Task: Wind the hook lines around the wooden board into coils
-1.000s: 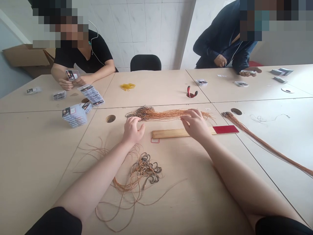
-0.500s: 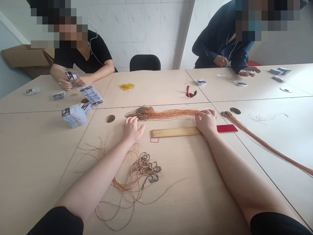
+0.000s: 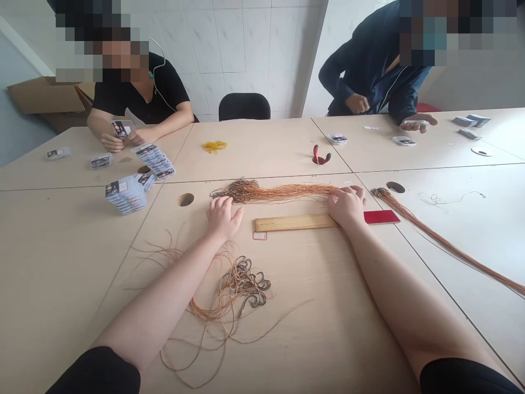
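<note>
Copper-orange cords tipped with dark metal hooks, gathered into one long bundle [image 3: 295, 192], lie on the pale wooden tabletop [image 3: 307, 339] across the far side of both hands. The bare left hand [image 3: 221, 220] rests just short of the hooked end, fingers loosely spread and thumb held apart, with nothing seen between them; whether its tips touch the hooks is hard to tell. The bare right hand [image 3: 348, 205] lies over the loose-ended tail, its fingers bent; whether they pinch cords or only press on them cannot be told.

With a hand at each end, light, even pressure would probably serve best: the right fingers flat along the cords so that they lie parallel, the left ones clear of the hook points, since the hooks look likely to snag one another.

Just on the near side of the right hand runs a flat yellowish wooden strip [image 3: 293, 222]. Nearer than the left hand sprawls a loose tangle of orange cords and dark hooks [image 3: 238, 282], best left apart from the bundle. Well to the right of the right hand, a second orange hooked bundle [image 3: 449, 240] slants away.
</note>
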The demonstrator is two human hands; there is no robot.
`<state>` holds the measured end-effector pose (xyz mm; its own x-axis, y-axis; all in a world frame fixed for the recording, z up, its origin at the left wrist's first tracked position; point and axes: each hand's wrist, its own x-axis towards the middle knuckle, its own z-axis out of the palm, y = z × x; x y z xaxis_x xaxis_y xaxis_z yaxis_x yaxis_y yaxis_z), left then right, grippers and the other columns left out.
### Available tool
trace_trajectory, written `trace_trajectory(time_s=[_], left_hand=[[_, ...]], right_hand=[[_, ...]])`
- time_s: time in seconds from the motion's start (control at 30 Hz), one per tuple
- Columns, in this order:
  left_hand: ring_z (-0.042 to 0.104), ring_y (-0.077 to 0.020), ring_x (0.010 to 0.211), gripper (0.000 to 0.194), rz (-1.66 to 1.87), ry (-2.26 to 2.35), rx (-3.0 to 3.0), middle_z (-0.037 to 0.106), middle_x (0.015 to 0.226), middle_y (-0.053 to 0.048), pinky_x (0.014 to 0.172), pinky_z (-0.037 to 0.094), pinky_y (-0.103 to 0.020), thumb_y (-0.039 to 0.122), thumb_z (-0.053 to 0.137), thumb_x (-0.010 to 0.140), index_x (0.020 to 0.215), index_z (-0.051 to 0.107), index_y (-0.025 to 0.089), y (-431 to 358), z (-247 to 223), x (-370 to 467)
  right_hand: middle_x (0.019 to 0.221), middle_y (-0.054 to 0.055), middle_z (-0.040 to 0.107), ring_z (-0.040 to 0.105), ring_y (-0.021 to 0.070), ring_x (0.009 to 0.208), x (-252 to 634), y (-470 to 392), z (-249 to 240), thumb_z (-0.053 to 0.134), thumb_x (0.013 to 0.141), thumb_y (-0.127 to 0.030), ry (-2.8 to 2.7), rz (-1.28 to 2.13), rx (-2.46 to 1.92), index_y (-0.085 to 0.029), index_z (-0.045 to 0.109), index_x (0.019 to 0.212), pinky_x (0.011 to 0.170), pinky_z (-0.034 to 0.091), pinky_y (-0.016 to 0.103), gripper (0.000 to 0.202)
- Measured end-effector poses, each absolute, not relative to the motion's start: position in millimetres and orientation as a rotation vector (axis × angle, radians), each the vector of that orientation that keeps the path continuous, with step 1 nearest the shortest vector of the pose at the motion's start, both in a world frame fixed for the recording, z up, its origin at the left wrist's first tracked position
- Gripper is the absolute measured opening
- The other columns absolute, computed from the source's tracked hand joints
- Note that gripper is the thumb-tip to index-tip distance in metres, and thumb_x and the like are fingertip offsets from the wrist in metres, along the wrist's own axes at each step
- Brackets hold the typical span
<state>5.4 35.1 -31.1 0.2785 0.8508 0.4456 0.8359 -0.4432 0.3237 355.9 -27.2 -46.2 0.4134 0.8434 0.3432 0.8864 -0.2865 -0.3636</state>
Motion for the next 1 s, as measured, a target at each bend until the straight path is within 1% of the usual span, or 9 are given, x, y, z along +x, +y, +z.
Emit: trace_trajectory(time_s=[0.1,0.33,0.47,0.57,0.63,0.7,0.8,0.87,1.0], left_hand=[[0.042,-0.0307,0.112,0.037,0.931,1.59,2.488,0.055,0.115,-0.012,0.095,0.035,-0.047,0.04,0.049,0.08,0.109,0.057,0.018,32,-26,8],[0.043,-0.0256,0.108,0.025,0.908,1.147,2.676,0.06,0.102,-0.007,0.098,0.035,-0.043,0.027,0.056,0.075,0.098,0.059,0.018,18,-16,18],[0.044,-0.0244,0.106,0.019,0.86,1.055,2.681,0.061,0.098,-0.006,0.097,0.037,-0.043,0.022,0.056,0.074,0.092,0.06,0.018,15,-15,21],[0.045,-0.0235,0.102,0.017,0.846,1.017,2.662,0.062,0.095,-0.006,0.094,0.039,-0.042,0.019,0.056,0.072,0.089,0.061,0.018,15,-15,20],[0.046,-0.0229,0.101,0.017,0.831,1.002,2.657,0.062,0.094,-0.006,0.093,0.04,-0.04,0.018,0.056,0.073,0.088,0.061,0.018,15,-15,20],[0.045,-0.0226,0.102,0.017,0.806,0.988,2.657,0.061,0.094,-0.006,0.092,0.041,-0.039,0.019,0.055,0.074,0.089,0.061,0.017,15,-15,19],[0.044,-0.0229,0.103,0.017,0.759,0.988,2.655,0.061,0.094,-0.006,0.093,0.041,-0.038,0.019,0.054,0.075,0.09,0.062,0.016,15,-16,19],[0.044,-0.023,0.103,0.017,0.741,1.0,2.651,0.061,0.093,-0.006,0.092,0.041,-0.038,0.018,0.054,0.074,0.089,0.062,0.016,14,-16,19],[0.044,-0.0226,0.101,0.016,0.728,0.981,2.66,0.061,0.091,-0.005,0.091,0.042,-0.037,0.015,0.054,0.072,0.085,0.063,0.017,13,-15,20]], right_hand=[[0.106,0.011,0.058,0.027,0.0326,0.114,356,-27,-46,0.042,0.075,-0.029,-1.46,-0.109,-2.182,-0.022,0.068,0.087,0.087,0.028,0.056,0.029],[0.109,0.01,0.057,0.026,0.0333,0.116,358,-27,-48,0.044,0.076,-0.03,-1.456,-0.086,-2.198,-0.023,0.068,0.084,0.085,0.029,0.056,0.027],[0.108,0.009,0.057,0.027,0.033,0.116,354,-29,-43,0.045,0.077,-0.029,-1.45,-0.161,-2.134,-0.022,0.066,0.091,0.087,0.028,0.057,0.027],[0.108,0.01,0.057,0.029,0.0331,0.116,333,-33,-33,0.045,0.08,-0.027,-1.517,-0.234,-1.971,-0.022,0.064,0.098,0.087,0.03,0.057,0.027],[0.101,0.01,0.059,0.036,0.0309,0.11,305,-39,-24,0.047,0.081,-0.025,-1.669,-0.205,-1.773,-0.021,0.064,0.099,0.088,0.033,0.054,0.025],[0.094,0.009,0.06,0.044,0.0253,0.098,269,-51,-15,0.049,0.082,-0.023,-1.876,-0.056,-1.545,-0.019,0.063,0.097,0.089,0.037,0.048,0.021],[0.09,0.007,0.058,0.045,0.0201,0.093,215,-75,-5,0.048,0.084,-0.02,-2.116,0.226,-1.28,-0.02,0.064,0.093,0.086,0.042,0.037,0.018],[0.096,0.008,0.057,0.044,0.0198,0.096,192,-89,-3,0.051,0.083,-0.021,-2.251,0.307,-1.128,-0.02,0.063,0.097,0.087,0.043,0.035,0.019],[0.106,0.009,0.054,0.042,0.0212,0.101,185,-96,-8,0.055,0.083,-0.029,-2.468,0.333,-0.97,-0.021,0.064,0.096,0.09,0.041,0.036,0.018]])
